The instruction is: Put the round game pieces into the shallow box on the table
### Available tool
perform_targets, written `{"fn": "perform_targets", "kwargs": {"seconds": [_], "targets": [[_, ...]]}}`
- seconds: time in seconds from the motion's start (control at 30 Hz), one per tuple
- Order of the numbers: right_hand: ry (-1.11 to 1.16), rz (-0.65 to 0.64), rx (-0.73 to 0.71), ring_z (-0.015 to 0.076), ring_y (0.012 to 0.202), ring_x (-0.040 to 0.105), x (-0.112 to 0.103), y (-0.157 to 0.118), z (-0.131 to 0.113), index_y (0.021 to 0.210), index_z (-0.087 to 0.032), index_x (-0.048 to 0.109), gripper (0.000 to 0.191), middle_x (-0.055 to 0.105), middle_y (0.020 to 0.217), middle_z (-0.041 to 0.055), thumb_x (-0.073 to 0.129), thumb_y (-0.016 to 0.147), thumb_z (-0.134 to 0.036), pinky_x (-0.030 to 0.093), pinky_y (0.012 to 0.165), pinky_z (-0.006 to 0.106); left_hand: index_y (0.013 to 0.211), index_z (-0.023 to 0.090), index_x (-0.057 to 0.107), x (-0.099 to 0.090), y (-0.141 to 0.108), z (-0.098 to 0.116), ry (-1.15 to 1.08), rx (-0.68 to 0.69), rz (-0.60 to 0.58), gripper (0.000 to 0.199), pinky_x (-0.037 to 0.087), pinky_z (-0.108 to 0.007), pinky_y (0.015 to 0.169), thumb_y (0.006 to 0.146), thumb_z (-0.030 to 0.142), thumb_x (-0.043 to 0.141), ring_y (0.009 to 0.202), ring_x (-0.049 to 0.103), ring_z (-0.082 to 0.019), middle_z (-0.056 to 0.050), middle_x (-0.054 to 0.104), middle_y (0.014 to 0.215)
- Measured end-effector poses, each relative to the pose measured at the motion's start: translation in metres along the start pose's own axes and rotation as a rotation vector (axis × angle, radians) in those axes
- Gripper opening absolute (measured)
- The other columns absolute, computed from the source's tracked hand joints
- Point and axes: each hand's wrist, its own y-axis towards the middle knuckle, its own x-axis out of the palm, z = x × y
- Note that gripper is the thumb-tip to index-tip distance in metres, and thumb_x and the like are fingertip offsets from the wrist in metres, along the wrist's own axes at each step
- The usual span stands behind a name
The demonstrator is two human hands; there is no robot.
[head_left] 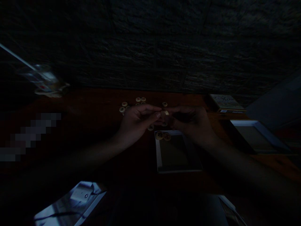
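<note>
In the dim head view, my left hand (138,122) and my right hand (194,121) meet over the wooden table. Between their fingertips is a round pale game piece (166,113), pinched by my right hand. My left hand's fingers are pressed together right beside it; whether they grip a piece too is hard to make out. Several round pieces with dark characters, such as one at the left (124,104), lie around and partly behind my hands. Two more pieces (159,135) rest at the far left corner of an open shallow box (158,157).
A second open tray (270,135) lies at the right, with a printed box (227,103) behind it. At the far left stands a clear container (48,80) with a pale stick. A white box-like object (81,194) is at the lower left. A stone wall (150,47) rises behind.
</note>
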Motion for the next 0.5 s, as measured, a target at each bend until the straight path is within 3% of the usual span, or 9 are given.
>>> {"fn": "perform_targets", "kwargs": {"seconds": [0.13, 0.33, 0.5], "targets": [[-0.084, 0.018, -0.077, 0.0195, 0.083, 0.075, -0.0012, -0.0001, 0.0026, 0.103, -0.022, 0.083, 0.028, 0.080, 0.093, 0.0044, 0.088, 0.078, -0.035, 0.061, 0.076, 0.032, 0.100, 0.019, 0.081, -0.0006, -0.0003, -0.0016, -0.060, -0.030, -0.022, 0.024, 0.066, -0.036, 0.083, 0.082, 0.034, 0.085, 0.085, 0.080, -0.022, -0.008, 0.083, 0.098], [-0.336, 0.033, -0.243, 0.0163, 0.075, 0.068, -0.0054, -0.0012, 0.0028, 0.109, -0.025, 0.082, 0.032, 0.075, 0.097, 0.0050, 0.088, 0.079, -0.032, 0.055, 0.065, 0.029, 0.104, 0.018, 0.079, 0.0005, -0.0001, -0.0004, -0.137, -0.074, -0.067, 0.029, 0.064, -0.031, 0.086, 0.079, 0.028, 0.089, 0.090, 0.079, -0.021, -0.008, 0.082, 0.105], [-0.431, -0.002, -0.303, 0.0173, 0.079, 0.067, -0.0089, -0.0025, 0.0055, 0.118, -0.028, 0.079, 0.035, 0.073, 0.104, 0.0058, 0.085, 0.083, -0.030, 0.056, 0.068, 0.030, 0.103, 0.018, 0.079, 0.0022, 0.0003, 0.0026, -0.181, -0.109, -0.059, 0.025, 0.064, -0.032, 0.085, 0.080, 0.025, 0.086, 0.086, 0.079, -0.019, -0.007, 0.082, 0.101]]}}
